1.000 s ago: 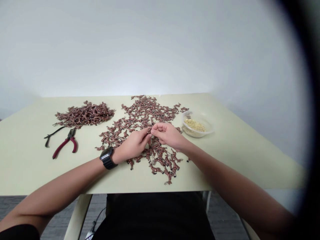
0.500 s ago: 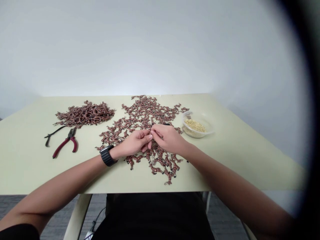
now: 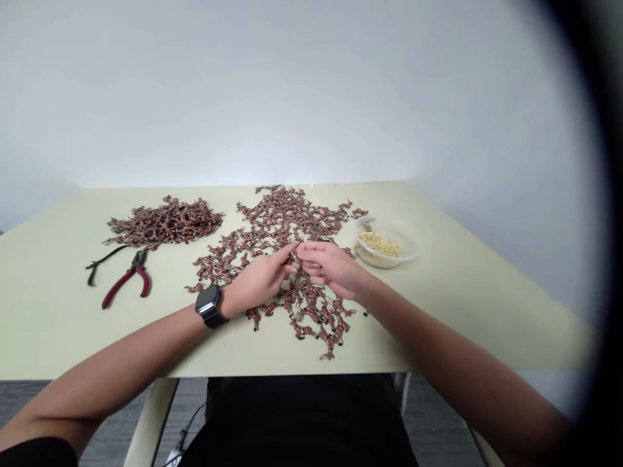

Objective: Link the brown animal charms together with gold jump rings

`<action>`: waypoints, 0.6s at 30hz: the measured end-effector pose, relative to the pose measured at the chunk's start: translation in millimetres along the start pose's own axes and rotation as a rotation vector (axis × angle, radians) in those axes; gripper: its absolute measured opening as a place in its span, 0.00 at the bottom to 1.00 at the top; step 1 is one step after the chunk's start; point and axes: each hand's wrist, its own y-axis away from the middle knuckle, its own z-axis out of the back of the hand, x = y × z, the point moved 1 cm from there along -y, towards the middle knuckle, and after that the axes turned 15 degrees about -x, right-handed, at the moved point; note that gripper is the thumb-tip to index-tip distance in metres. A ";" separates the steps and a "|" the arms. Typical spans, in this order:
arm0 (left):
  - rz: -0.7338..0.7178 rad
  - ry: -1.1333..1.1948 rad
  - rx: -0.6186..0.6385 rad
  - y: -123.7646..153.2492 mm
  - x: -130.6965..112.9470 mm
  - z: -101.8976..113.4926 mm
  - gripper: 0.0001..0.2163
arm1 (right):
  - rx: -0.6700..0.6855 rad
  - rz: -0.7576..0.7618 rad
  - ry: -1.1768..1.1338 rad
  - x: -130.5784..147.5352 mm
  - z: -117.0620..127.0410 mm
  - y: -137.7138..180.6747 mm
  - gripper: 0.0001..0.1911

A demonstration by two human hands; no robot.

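Observation:
Over the middle of the table, my left hand (image 3: 263,279) and my right hand (image 3: 335,267) meet at their fingertips. Both hands are closed in a pinch, and whatever lies between the fingers is too small or hidden to make out. Beneath and around them spreads a loose layer of small brown animal-shaped figures (image 3: 292,211), some with dark ends. A clear plastic bowl (image 3: 409,255) stands just right of my right hand, with small gold-coloured pieces (image 3: 379,244) inside.
A denser heap of brown figures (image 3: 165,222) lies at the back left. In front of it rest red-handled pliers (image 3: 127,277) and a thin black tool (image 3: 106,261). The pale yellow table (image 3: 487,305) ends at a wall behind.
My left wrist has turned so the watch face shows more. My right hand has rolled, bringing its curled fingers into view, while the fingertips stay together.

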 end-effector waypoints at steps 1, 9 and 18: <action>0.025 0.040 -0.012 -0.7 -0.6 0.5 0.14 | -0.029 0.060 0.069 1.1 0.5 0.7 0.14; 0.302 0.464 0.045 -2.7 -1.9 -0.4 0.17 | -0.230 0.825 0.762 9.6 2.2 7.2 0.07; 0.125 0.195 0.030 -0.7 0.6 -2.2 0.13 | -0.198 0.629 0.603 1.6 -1.8 4.2 0.14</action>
